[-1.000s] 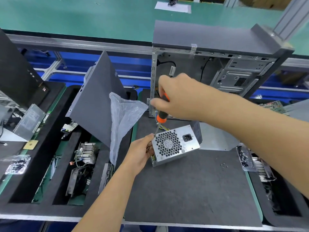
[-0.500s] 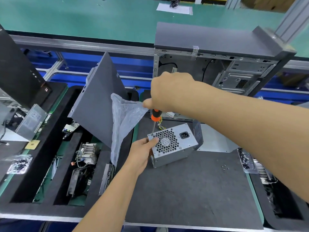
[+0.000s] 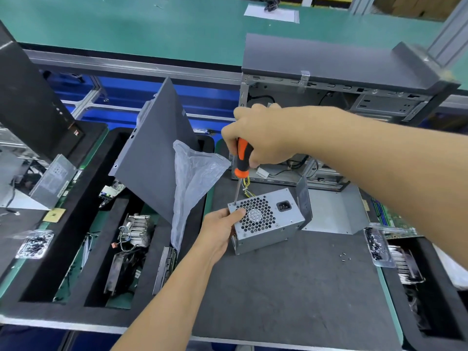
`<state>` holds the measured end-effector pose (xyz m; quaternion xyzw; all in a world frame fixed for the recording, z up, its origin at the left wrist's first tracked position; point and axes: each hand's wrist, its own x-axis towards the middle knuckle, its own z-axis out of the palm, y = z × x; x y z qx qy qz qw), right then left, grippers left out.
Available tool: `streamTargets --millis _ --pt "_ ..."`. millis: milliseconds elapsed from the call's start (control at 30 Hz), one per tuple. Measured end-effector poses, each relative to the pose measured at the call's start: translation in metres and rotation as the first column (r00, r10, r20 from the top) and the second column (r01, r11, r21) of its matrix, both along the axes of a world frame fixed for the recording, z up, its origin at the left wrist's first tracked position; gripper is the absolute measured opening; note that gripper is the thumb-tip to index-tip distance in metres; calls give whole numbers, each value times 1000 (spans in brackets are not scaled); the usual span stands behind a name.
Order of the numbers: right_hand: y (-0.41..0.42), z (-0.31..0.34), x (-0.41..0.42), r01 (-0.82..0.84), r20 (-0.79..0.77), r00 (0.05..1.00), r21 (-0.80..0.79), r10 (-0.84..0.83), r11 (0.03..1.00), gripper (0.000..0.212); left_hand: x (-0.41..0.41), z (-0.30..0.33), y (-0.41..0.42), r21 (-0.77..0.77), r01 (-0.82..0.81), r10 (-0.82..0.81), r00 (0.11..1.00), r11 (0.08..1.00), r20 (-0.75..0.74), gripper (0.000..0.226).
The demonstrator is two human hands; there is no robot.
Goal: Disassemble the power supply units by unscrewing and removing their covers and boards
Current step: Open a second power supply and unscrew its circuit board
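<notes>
A silver power supply unit (image 3: 274, 225) with a honeycomb fan grille and a black power socket stands on the dark grey mat (image 3: 291, 287). My left hand (image 3: 219, 230) grips its left side, thumb on the grille. My right hand (image 3: 263, 138) holds an orange and black screwdriver (image 3: 241, 158) upright. Its tip sits on the top left corner of the fan face. A bent metal cover (image 3: 334, 211) lies just right of the unit.
An open computer case (image 3: 342, 102) stands behind the mat. Left of the mat are black foam trays (image 3: 76, 249) with heatsinks and parts, a leaning grey side panel (image 3: 157, 158) and a clear plastic bag (image 3: 192, 183). Loose screws (image 3: 345, 257) and a screw bag (image 3: 377, 245) lie at right.
The power supply unit has been shifted slightly and my right hand has brought the screwdriver down so its tip now rests on the top left corner screw. My left hand keeps its grip.
</notes>
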<state>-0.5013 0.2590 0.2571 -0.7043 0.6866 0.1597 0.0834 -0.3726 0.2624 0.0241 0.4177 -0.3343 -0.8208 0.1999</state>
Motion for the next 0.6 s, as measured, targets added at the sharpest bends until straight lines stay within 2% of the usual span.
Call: streamTargets --millis 100,167,200,233,300,333,433,500,600 --pt "0 -3 -1 8 40 999 -24 -7 1000 29 1 0 1 -16 19 -19 1000 1000 -3 13" --pt "1 -2 -1 113 4 994 -42 -113 993 55 1 0 3 -31 31 -31 999 999 -6 12" --pt "2 -1 1 177 -65 981 -56 -181 983 68 0 0 4 -40 40 -40 999 998 -6 13" --pt "3 2 6 179 -181 965 -62 -187 982 70 0 0 5 -50 51 -51 999 997 -1 14" --pt "4 2 15 89 -343 932 -84 -113 992 45 0 0 7 -69 67 -66 998 995 8 16" --pt "3 3 21 63 -338 936 -114 -98 992 39 0 -1 7 -73 69 -68 998 995 9 15" --pt "1 1 29 54 -267 959 -146 -92 988 44 1 -1 7 -67 62 -60 998 996 19 12" --pt "0 -2 26 32 -198 978 -157 -63 987 33 1 -1 6 -62 59 -58 998 996 20 11" --pt "4 -4 16 8 13 1000 -125 -6 992 26 1 -3 5 -54 53 -52 999 997 9 10"
